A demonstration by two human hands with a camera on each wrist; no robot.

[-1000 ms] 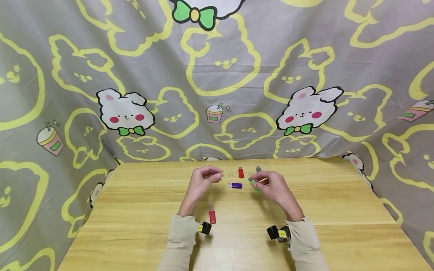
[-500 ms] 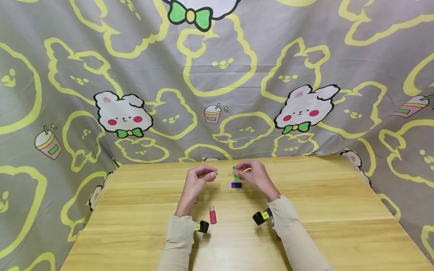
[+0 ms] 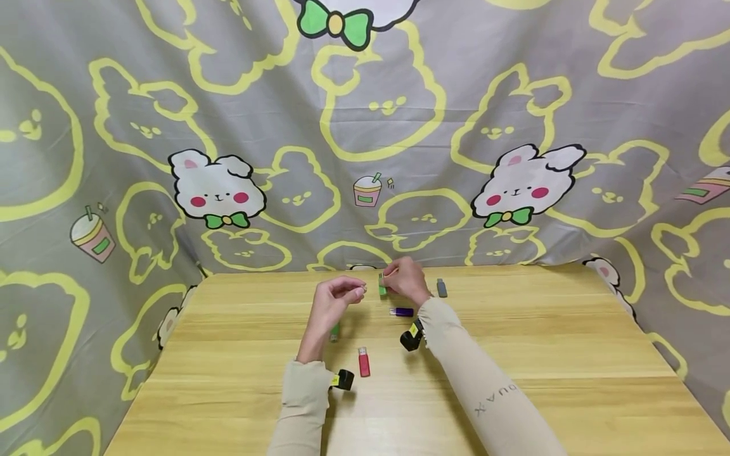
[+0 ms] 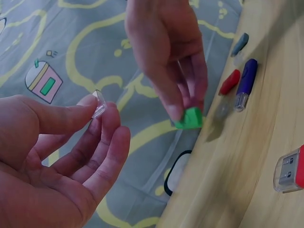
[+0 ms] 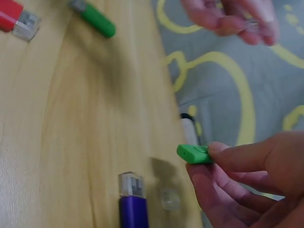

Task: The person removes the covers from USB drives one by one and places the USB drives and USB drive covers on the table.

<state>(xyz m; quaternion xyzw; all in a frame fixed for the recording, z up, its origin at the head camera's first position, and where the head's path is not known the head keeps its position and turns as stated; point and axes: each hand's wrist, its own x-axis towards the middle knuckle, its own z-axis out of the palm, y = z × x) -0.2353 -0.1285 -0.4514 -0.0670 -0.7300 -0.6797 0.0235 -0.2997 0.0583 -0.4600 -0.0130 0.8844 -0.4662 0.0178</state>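
Note:
My left hand (image 3: pixel 332 305) pinches a small clear plastic cap (image 4: pixel 99 104) between thumb and index finger, above the table. Beyond it, near the table's far edge, my right hand (image 3: pixel 406 280) pinches a green USB flash drive (image 5: pixel 194 153) by one end. The two hands are apart. A purple flash drive (image 3: pixel 402 312) with a clear cap on lies below the right hand. A red flash drive (image 4: pixel 230 81) lies at the far side, hidden behind the right hand in the head view. Two loose clear caps, one of them a faint cap (image 5: pixel 170 199), lie near the purple drive.
Nearer on the wooden table (image 3: pixel 513 380) lies a capped red flash drive (image 3: pixel 364 362). Another green flash drive (image 3: pixel 334 332) is partly hidden by the left wrist. A grey flash drive (image 3: pixel 441 288) sits at the far right. A patterned curtain (image 3: pixel 308 126) hangs behind.
My right hand has moved left and away toward the far edge with the green flash drive, uncovering the grey drive. The left hand stays nearly in place with the cap.

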